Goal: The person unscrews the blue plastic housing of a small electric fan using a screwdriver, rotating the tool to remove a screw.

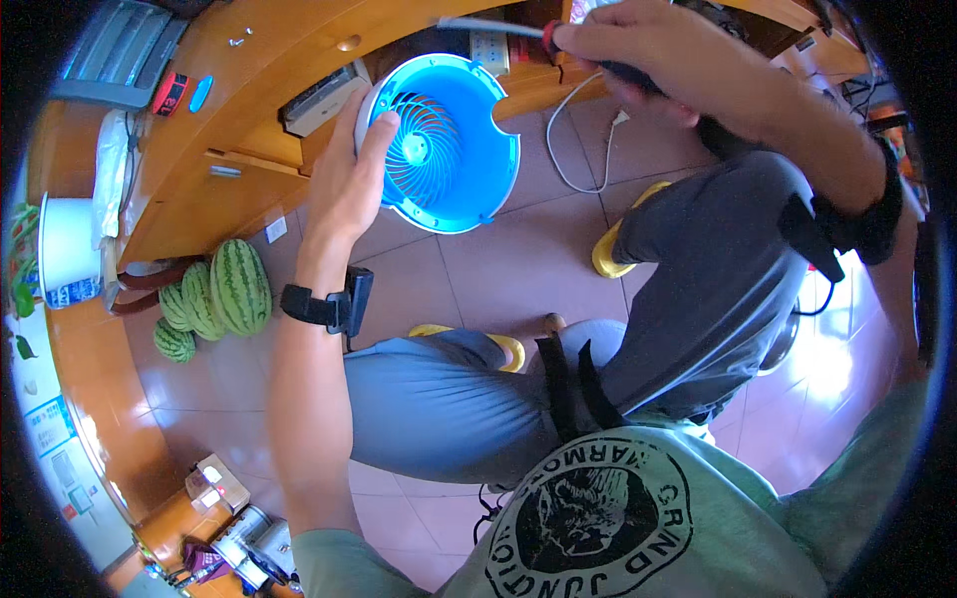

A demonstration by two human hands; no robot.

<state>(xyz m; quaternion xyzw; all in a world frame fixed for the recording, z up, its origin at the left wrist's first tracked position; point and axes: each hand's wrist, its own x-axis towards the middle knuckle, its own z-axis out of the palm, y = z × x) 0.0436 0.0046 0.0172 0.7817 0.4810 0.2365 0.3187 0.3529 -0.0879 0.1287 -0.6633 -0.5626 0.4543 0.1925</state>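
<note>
My left hand [349, 179] grips the rim of a round blue plastic housing [474, 184], its thumb over the edge. The housing is tilted so its inside shows: a spiral-slotted grille, small tabs on the rim and a rounded notch on the right side. It is held in the air in front of a wooden desk. To the right and above, my right hand [648, 50] is closed around the handle of a screwdriver [488, 27]. Its metal shaft points left, apart from the housing. Two small metal pieces, apparently screws [237, 42], lie on the desktop.
A red band [170, 93] and a blue oval piece [201, 94] lie on the desk [259, 90]. Watermelons [240, 289] sit on the tiled floor at left. A white cable [551, 149] trails beneath the desk. My yellow slippers [610, 254] are below.
</note>
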